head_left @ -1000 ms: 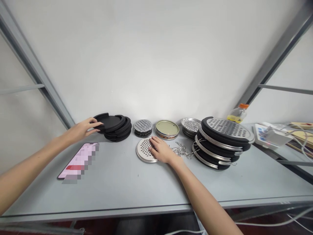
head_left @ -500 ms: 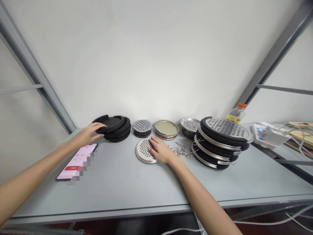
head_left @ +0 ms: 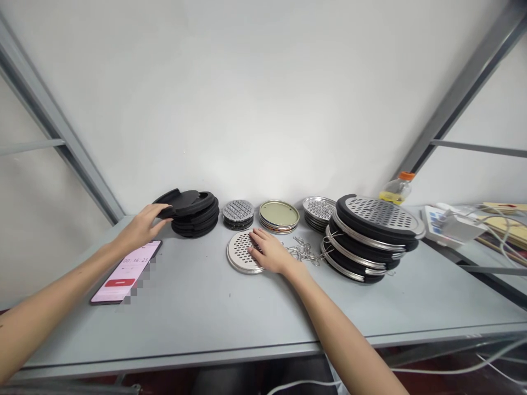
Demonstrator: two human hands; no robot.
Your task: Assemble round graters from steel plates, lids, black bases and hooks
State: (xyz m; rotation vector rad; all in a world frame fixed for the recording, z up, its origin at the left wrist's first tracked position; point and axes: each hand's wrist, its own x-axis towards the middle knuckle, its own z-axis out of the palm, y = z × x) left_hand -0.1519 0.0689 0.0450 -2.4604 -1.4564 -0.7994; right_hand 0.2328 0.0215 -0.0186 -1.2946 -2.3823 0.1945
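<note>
My left hand [head_left: 142, 226] pinches the near-left rim of the top black round holder [head_left: 187, 202], thumb below and fingers above. That piece sits askew on a stack of similar black holders [head_left: 195, 226]. My right hand [head_left: 269, 251] lies with fingers stretched out on a perforated round metal plate [head_left: 239, 253], which rests flat on the table and is partly hidden by the hand. Beside that hand is a small heap of bent wire clips [head_left: 304, 252].
Along the wall stand small perforated discs [head_left: 239, 211], shallow gold-coloured lids [head_left: 279, 214] and rimmed perforated plates [head_left: 319, 209]. To the right rises a tall stack of assembled black-and-metal discs [head_left: 379, 214]. A phone [head_left: 127, 271] lies at left; a bottle [head_left: 397, 189] and power strip [head_left: 438, 227] are at right.
My left hand has closed on the top black holder's rim; that holder's left side looks slightly raised and tilted. My right hand stays on the metal plate. The view has shifted slightly.
</note>
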